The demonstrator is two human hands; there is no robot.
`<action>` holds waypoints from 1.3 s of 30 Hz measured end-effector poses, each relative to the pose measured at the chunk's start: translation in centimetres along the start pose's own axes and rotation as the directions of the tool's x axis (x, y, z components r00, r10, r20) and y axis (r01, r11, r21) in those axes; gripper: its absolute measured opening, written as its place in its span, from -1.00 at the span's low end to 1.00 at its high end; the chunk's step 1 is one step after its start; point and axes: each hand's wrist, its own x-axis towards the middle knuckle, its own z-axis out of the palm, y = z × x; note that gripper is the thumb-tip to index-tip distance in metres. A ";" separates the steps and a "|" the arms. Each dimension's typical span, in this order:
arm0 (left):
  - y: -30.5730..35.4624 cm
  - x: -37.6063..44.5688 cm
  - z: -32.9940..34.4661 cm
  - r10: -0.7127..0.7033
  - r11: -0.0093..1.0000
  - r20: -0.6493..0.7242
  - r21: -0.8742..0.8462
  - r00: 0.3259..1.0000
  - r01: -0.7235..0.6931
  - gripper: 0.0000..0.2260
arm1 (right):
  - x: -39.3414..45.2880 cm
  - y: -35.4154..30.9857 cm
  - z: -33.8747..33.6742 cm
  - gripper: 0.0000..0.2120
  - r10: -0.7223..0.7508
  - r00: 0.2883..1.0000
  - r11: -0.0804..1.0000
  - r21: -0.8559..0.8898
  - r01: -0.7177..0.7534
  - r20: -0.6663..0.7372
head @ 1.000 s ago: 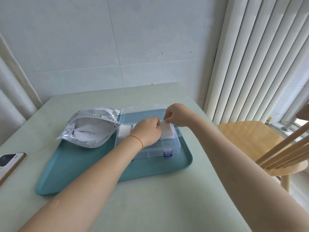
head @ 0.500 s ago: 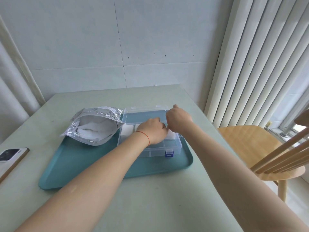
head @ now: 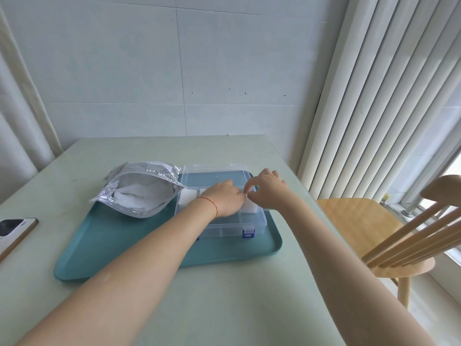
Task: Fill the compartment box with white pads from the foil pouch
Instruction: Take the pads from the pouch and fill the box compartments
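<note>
The pale green surface [head: 224,308] runs back to a tiled wall; its right edge drops off beside vertical blinds [head: 374,108] and a wooden chair [head: 374,221]. A teal tray [head: 159,250] sits mid-surface with bare room in front of it and along its near left corner. A phone [head: 12,228] lies near the left edge, well apart from the tray.

The clear compartment box [head: 252,224] stands on the right half of the tray, its lid laid open behind it and a blue latch on the near wall. The foil pouch [head: 139,188] lies just beside the box on the left, mouth gaping, white pads visible inside.

Both hands are over the box's back row. The left hand [head: 224,198], a red string at its wrist, is curled downward over the middle compartments; what its fingers hold is hidden. The right hand [head: 268,191] is curled with thumb and forefinger pinched together above a white pad [head: 250,204] in the right-hand compartment; whether they grip it I cannot tell. Another white pad [head: 187,196] fills the back-left compartment, clear of both hands. The near row of compartments looks bare.
</note>
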 end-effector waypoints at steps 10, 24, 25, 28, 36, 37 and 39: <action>0.6 -0.2 -0.3 0.041 0.996 0.031 0.079 0.999 -0.044 -0.69 | 0.0 -0.4 0.0 -0.72 0.135 0.973 0.977 -0.190 -0.099 0.188; -9.0 -8.6 -6.9 0.075 0.975 -0.860 -0.043 0.505 -0.217 -0.79 | -1.4 -12.3 -0.7 -0.79 -0.192 0.914 0.863 0.382 0.331 -0.358; -10.8 -9.6 -7.1 0.000 0.983 -0.891 -0.084 0.453 -0.166 -0.80 | -1.8 -14.3 -0.3 -0.79 -0.229 0.909 0.844 0.394 0.364 -0.349; -16.2 -12.5 -7.5 -0.177 0.978 -0.906 -0.206 0.386 -0.035 -0.81 | -2.7 -19.6 1.4 -0.79 -0.293 0.892 0.807 0.410 0.424 -0.346; -20.6 -13.6 -5.6 -0.242 0.920 -0.717 -0.384 0.654 -0.082 -0.80 | -1.7 -23.3 4.9 -0.72 -0.355 0.924 0.910 0.173 0.377 -0.146; -20.8 -13.5 -5.7 -0.246 0.909 -0.703 -0.406 0.667 -0.092 -0.79 | -1.5 -23.6 5.2 -0.68 -0.373 0.919 0.911 0.140 0.389 -0.125; -20.9 -13.4 -5.9 -0.250 0.899 -0.689 -0.427 0.680 -0.102 -0.74 | -0.9 -24.2 5.9 -0.63 -0.386 0.916 0.915 0.079 0.395 -0.110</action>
